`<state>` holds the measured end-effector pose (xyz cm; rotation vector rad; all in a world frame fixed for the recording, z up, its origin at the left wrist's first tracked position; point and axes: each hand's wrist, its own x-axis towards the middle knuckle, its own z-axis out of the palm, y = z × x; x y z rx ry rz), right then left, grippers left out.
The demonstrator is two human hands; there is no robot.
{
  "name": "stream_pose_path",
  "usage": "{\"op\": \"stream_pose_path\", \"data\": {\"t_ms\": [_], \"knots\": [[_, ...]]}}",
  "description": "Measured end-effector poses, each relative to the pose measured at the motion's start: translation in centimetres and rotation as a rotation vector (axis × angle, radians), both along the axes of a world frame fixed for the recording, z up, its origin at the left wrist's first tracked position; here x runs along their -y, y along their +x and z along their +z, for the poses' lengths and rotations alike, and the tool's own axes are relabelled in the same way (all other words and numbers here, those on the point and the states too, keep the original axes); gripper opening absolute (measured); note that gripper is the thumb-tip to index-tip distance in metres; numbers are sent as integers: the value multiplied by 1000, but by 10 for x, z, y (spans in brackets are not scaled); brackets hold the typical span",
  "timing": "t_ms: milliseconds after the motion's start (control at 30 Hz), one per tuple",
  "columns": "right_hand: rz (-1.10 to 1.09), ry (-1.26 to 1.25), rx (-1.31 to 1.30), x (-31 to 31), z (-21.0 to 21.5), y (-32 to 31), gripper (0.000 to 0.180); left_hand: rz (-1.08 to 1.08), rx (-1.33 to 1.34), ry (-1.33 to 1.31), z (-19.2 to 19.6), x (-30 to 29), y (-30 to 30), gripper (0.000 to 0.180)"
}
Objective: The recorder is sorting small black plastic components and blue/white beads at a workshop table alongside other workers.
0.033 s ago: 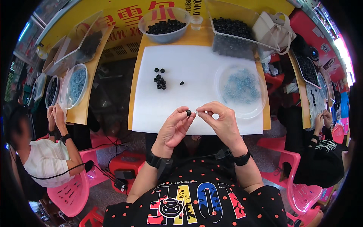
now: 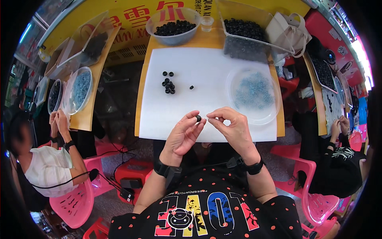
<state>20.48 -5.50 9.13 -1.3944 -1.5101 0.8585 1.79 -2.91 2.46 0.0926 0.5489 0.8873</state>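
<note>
Near the front edge of the white sheet (image 2: 199, 133), my left hand (image 2: 181, 137) pinches a round black bead-like piece (image 2: 198, 118) between thumb and fingertips. My right hand (image 2: 234, 125) is closed in a pinch just beside it, on a tiny pale piece (image 2: 207, 118) whose kind is too small to tell. The fingertips of both hands nearly meet. Farther up the sheet lie several black round pieces (image 2: 168, 85) in a loose group, and one smaller black piece (image 2: 191, 87) lies apart. At right sits a shallow clear round tray (image 2: 229, 95) with many small pale-blue pieces (image 2: 254, 93).
At the far edge stand a clear bowl (image 2: 175, 40) of black pieces, a small clear cup (image 2: 206, 24), a clear bin (image 2: 243, 49) of black pieces and a cream bag (image 2: 284, 32). Co-workers (image 2: 51, 167) (image 2: 334, 171) sit at side tables, left and right.
</note>
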Motion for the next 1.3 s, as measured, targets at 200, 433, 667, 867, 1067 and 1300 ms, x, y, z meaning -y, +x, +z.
{"op": "stream_pose_path", "data": {"t_ms": [200, 433, 667, 867, 1067, 1300], "knots": [[-25, -10, 4, 2, 1, -6, 13, -26, -27, 41, 0, 3, -1, 28], [-4, 26, 86, 3, -6, -8, 12, -26, -146, 159, 0, 7, 2, 22], [203, -192, -103, -7, -16, 5, 28, -194, -103, 269, -1, 4, -12, 26], [600, -507, -510, -39, -34, 2, 64, -258, 146, 214, -17, 3, -27, 22], [70, -76, -31, -112, -59, -11, 27, 72, 393, -116, -23, -4, -27, 22], [71, 168, 294, -131, -99, -20, 21, 155, 354, -171, -25, -9, -34, 24]]}}
